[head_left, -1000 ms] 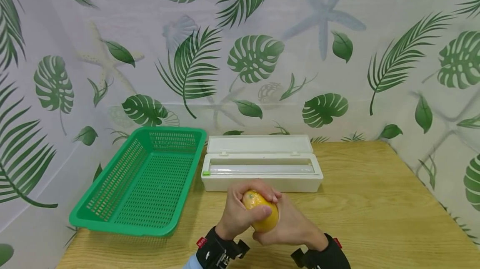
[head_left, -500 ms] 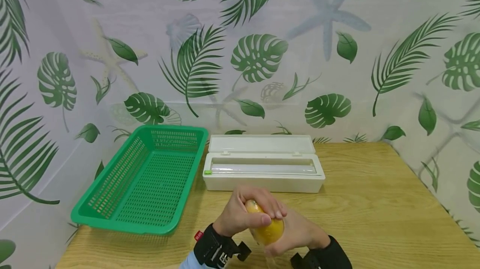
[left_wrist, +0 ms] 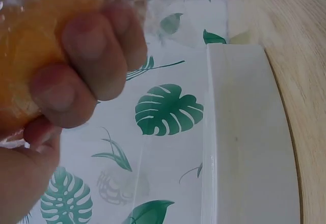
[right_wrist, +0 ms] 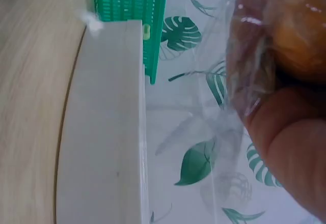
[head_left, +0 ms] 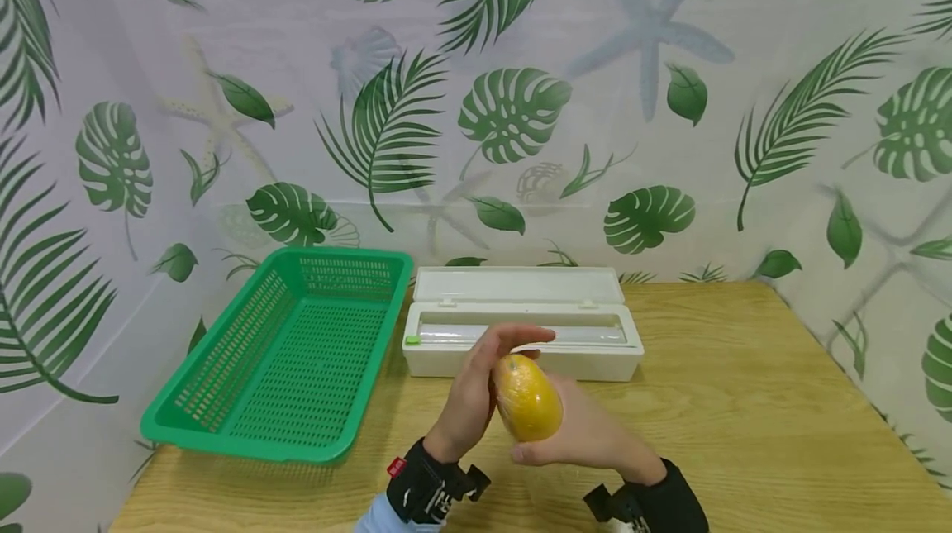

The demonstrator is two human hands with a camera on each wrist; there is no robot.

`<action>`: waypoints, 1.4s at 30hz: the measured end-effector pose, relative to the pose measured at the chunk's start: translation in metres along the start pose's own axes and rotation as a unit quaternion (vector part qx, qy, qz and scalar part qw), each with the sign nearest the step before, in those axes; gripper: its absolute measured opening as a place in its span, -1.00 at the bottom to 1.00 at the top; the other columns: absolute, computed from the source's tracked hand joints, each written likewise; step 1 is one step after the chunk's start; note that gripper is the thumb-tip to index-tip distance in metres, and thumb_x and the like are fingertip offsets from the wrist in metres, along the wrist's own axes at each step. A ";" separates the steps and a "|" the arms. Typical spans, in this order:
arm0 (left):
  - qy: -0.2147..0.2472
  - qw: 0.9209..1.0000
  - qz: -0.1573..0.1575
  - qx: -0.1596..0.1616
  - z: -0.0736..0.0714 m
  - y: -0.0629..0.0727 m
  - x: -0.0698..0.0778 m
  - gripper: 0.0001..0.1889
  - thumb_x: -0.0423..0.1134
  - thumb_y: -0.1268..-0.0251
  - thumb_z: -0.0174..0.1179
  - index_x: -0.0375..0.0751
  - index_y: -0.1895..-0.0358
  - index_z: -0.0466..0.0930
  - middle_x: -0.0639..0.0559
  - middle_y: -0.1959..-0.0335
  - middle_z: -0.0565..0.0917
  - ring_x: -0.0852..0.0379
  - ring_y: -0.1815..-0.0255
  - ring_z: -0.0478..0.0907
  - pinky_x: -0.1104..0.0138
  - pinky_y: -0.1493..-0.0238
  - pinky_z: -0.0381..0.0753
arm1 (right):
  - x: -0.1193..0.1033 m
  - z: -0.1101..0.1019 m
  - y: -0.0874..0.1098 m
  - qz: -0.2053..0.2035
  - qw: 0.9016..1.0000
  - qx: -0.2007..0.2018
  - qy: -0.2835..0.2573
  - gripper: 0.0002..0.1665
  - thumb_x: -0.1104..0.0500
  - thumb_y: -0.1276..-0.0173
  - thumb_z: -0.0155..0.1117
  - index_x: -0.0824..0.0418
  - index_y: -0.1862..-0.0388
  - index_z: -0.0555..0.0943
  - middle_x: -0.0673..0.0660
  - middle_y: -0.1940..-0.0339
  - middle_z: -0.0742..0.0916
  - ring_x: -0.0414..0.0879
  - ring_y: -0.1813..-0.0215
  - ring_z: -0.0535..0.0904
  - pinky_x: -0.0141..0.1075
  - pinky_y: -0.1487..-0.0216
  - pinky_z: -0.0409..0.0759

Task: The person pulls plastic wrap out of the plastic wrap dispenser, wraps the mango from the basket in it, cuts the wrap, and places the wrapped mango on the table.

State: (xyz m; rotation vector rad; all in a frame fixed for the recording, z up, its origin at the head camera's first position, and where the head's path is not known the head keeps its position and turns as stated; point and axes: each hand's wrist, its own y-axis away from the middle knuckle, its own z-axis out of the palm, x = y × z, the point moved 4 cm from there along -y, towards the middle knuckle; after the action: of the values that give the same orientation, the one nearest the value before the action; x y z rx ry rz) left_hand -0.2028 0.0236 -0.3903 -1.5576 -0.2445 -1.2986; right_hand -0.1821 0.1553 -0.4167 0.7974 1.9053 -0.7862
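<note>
A yellow-orange oval fruit (head_left: 530, 401), wrapped in clear cling film, is held up in front of the white film box (head_left: 521, 364). My right hand (head_left: 587, 425) grips it from the right, its thumb along the near side. At the fruit's left stands my left hand (head_left: 470, 401), with fingers stretched out above the fruit and the palm close against it; contact is hard to tell. In the left wrist view, curled fingers (left_wrist: 86, 56) lie against the wrapped fruit (left_wrist: 30, 46). Loose, crinkled film (right_wrist: 249, 56) shows beside the fruit in the right wrist view.
The film box has its lid (head_left: 516, 285) raised, and a roll of film (head_left: 446, 333) lies inside. Left of it stands a green perforated basket (head_left: 353, 401). Both sit on a wooden table (head_left: 744, 401) before a leaf-patterned backdrop (head_left: 565, 37).
My left hand has loosened from over the fruit, and its fingers have straightened. More of the fruit now shows, tilted in my right hand, which keeps its grip.
</note>
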 end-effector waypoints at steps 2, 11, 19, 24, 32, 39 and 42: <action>0.000 1.000 -0.025 0.016 -0.001 0.000 -0.003 -0.42 -0.08 -0.67 -0.53 -0.53 -0.30 0.25 -0.52 -0.29 0.38 0.00 -0.33 0.40 -0.01 -0.36 0.35 | 0.001 -0.004 0.001 0.008 1.000 0.017 0.015 -0.36 0.15 -0.06 0.54 0.19 -0.11 0.48 0.09 0.23 0.65 -0.14 0.26 0.56 -0.27 0.21 0.59; -0.075 0.993 -0.087 0.028 -0.001 0.002 -0.006 -0.47 -0.07 -0.64 -0.38 -0.39 -0.37 0.29 -0.34 -0.32 0.45 -0.27 -0.35 0.36 0.21 -0.30 0.41 | 0.005 -0.014 0.002 0.050 0.994 0.079 0.056 -0.31 0.07 -0.05 0.57 0.18 -0.12 0.47 0.08 0.21 0.64 -0.07 0.26 0.55 -0.26 0.22 0.59; -0.075 0.992 -0.093 0.026 0.004 0.005 -0.014 -0.42 -0.16 -0.32 0.27 -0.20 -0.34 0.31 -0.19 -0.31 0.51 0.03 -0.23 0.53 0.29 -0.13 0.56 | 0.002 -0.012 0.003 0.039 0.988 0.102 0.111 -0.29 0.11 -0.06 0.58 0.26 -0.12 0.44 0.08 0.19 0.63 -0.19 0.33 0.58 -0.31 0.32 0.63; -0.030 1.000 0.000 -0.010 0.003 0.004 -0.011 -0.24 -0.32 -0.34 0.25 -0.16 -0.49 0.00 -0.29 -0.48 0.25 -0.23 -0.29 0.49 0.22 -0.19 0.57 | -0.002 -0.012 0.004 0.009 0.985 0.102 0.139 -0.25 0.16 -0.04 0.58 0.25 -0.17 0.42 0.06 0.15 0.65 -0.22 0.29 0.58 -0.32 0.27 0.64; -0.097 0.992 0.048 -0.058 0.001 0.003 -0.011 -0.18 -0.35 -0.40 0.14 -0.18 -0.56 -0.19 -0.27 -0.57 0.03 -0.34 -0.37 0.36 0.17 -0.26 0.52 | -0.005 -0.016 0.002 -0.017 0.950 0.144 0.276 -0.22 0.19 0.12 0.65 0.28 -0.09 0.46 -0.01 0.22 0.65 -0.24 0.29 0.55 -0.34 0.24 0.62; -0.188 0.978 -0.089 -0.029 -0.002 0.004 -0.020 -0.09 -0.11 -0.29 0.31 0.04 -0.55 -0.12 -0.14 -0.52 0.15 -0.17 -0.45 0.28 0.27 -0.18 0.53 | -0.005 -0.019 0.002 -0.027 0.897 0.197 0.394 -0.24 0.25 0.22 0.67 0.36 -0.01 0.51 0.11 0.22 0.65 -0.10 0.26 0.55 -0.23 0.22 0.63; -0.198 0.974 -0.110 -0.014 -0.003 0.005 -0.021 -0.14 -0.20 -0.27 0.36 -0.03 -0.52 -0.01 -0.13 -0.38 0.38 -0.10 -0.26 0.47 0.32 -0.06 0.59 | -0.004 -0.020 0.001 -0.043 0.879 0.213 0.425 -0.19 0.26 0.26 0.69 0.37 -0.02 0.50 0.19 0.16 0.66 0.03 0.18 0.57 -0.12 0.11 0.63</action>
State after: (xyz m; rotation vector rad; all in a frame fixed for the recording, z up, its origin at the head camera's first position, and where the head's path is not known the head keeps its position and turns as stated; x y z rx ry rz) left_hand -0.2094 0.0282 -0.4111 -1.8473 -0.6679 -1.1489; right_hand -0.1889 0.1703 -0.4053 1.5262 2.5818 -1.0338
